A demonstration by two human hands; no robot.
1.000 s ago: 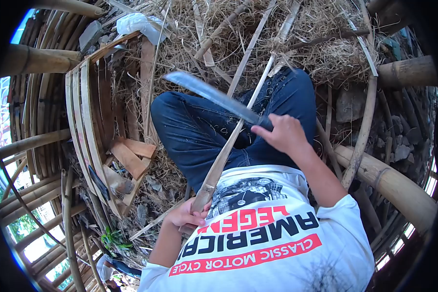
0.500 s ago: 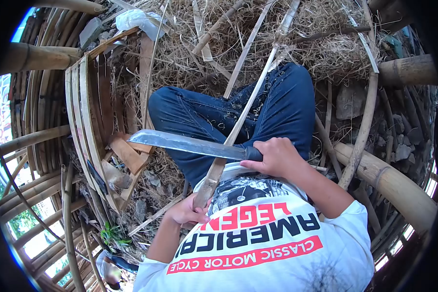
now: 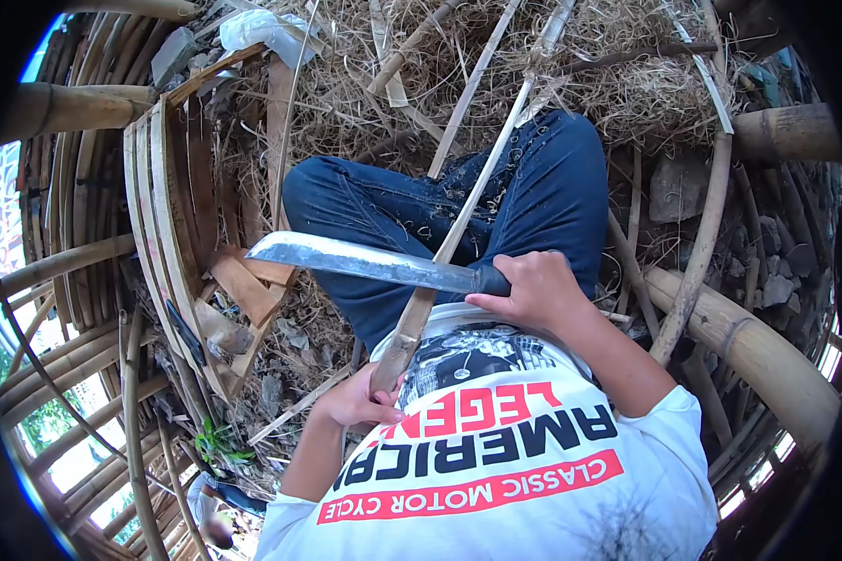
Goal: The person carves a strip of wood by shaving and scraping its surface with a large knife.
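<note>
My right hand (image 3: 537, 292) is closed round the dark handle of a machete (image 3: 365, 263). Its long blade points left and lies across a bamboo strip (image 3: 480, 192). Around the near end of that strip, close against my shirt, my left hand (image 3: 360, 397) is wrapped. From there the strip slants up and away between my thighs, over the shavings. Curly shavings also cling to my blue jeans (image 3: 547, 201), and my legs are crossed beneath the blade.
Split bamboo strips (image 3: 154, 210) stand bundled on the left, beside pale wood offcuts (image 3: 243, 285). A heap of shavings (image 3: 617, 103) covers the ground ahead. Thick bamboo poles (image 3: 748, 346) flank the right, near rocks (image 3: 678, 187). Another person (image 3: 213, 514) shows at lower left.
The machete blade has tilted slightly and now catches more light. Its handle and my right hand have shifted slightly right; my left hand keeps its grip on the strip.
</note>
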